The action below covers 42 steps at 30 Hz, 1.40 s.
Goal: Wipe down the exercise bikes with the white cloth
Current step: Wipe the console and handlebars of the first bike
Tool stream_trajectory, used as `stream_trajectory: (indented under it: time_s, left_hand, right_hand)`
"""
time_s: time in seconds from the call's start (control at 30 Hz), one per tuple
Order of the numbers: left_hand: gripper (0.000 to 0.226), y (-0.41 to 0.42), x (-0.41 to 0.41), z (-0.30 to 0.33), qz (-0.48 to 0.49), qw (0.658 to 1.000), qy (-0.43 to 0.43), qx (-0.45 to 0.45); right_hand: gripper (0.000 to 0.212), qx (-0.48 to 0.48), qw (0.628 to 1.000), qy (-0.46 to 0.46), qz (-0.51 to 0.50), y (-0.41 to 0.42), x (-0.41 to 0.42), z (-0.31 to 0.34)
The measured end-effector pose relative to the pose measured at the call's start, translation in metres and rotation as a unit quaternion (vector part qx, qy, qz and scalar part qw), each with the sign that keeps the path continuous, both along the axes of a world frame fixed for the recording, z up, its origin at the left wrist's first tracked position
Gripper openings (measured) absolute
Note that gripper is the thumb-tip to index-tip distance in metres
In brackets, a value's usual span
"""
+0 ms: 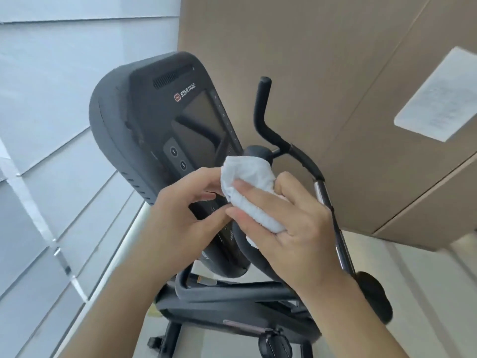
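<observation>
A black exercise bike's console (154,120) with a dark screen fills the middle of the head view, tilted. Its black handlebar (263,117) rises to the right, with a chrome grip section (322,195) below. A bunched white cloth (247,177) sits in front of the console's lower edge. My right hand (296,228) is closed around the cloth from the right. My left hand (185,205) pinches the cloth's left edge with its fingertips. Both hands hide the console's lower buttons.
A tan panelled wall (335,73) with a white paper notice (438,96) stands behind the bike on the right. Window blinds (51,125) cover the left side. The bike's frame and adjustment knob (273,344) lie below my forearms, over a pale floor.
</observation>
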<state>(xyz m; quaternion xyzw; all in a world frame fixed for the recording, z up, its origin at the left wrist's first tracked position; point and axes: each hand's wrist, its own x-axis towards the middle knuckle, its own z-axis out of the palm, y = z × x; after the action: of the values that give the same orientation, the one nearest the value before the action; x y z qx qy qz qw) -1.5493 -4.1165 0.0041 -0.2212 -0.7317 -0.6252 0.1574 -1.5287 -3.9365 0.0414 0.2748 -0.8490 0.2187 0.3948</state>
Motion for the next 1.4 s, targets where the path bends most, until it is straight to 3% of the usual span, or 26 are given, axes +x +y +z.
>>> stream_trajectory:
  time_s: [0.23,0.37,0.67,0.8,0.9,1.03,1.2,1.4]
  left_hand:
    - [0.047,-0.010,0.004,-0.006,-0.032,0.999,-0.037,0.019]
    - [0.061,-0.014,0.007,-0.004,-0.056,0.995,-0.065,0.054]
    - [0.079,-0.020,0.018,-0.015,-0.076,0.994,-0.081,-0.003]
    - [0.079,-0.019,0.016,-0.012,-0.067,0.995,-0.075,0.015]
    - [0.071,-0.017,0.013,-0.011,-0.068,0.995,-0.071,0.013]
    - [0.064,-0.016,0.013,-0.016,-0.087,0.993,-0.077,0.000]
    - [0.071,-0.019,0.018,-0.026,-0.088,0.992,-0.086,-0.018]
    - [0.076,-0.022,0.021,-0.012,-0.084,0.994,-0.069,0.029]
  right_hand:
    - [0.014,0.063,0.989,0.060,-0.122,-0.029,-0.026,0.050]
    - [0.020,0.087,0.979,0.083,-0.164,-0.030,-0.014,0.035]
    - [0.023,0.194,0.971,0.038,-0.133,-0.011,0.016,-0.022]
    - [0.020,0.155,0.967,0.122,-0.163,-0.019,-0.003,0.018]
    - [0.017,0.125,0.972,0.129,-0.153,-0.021,-0.014,0.028]
    - [0.020,0.108,0.985,0.084,-0.109,-0.007,0.000,-0.013]
    - [0.022,0.158,0.985,-0.007,-0.067,0.009,0.024,-0.059]
    - [0.021,0.172,0.969,0.108,-0.139,-0.010,0.007,-0.005]
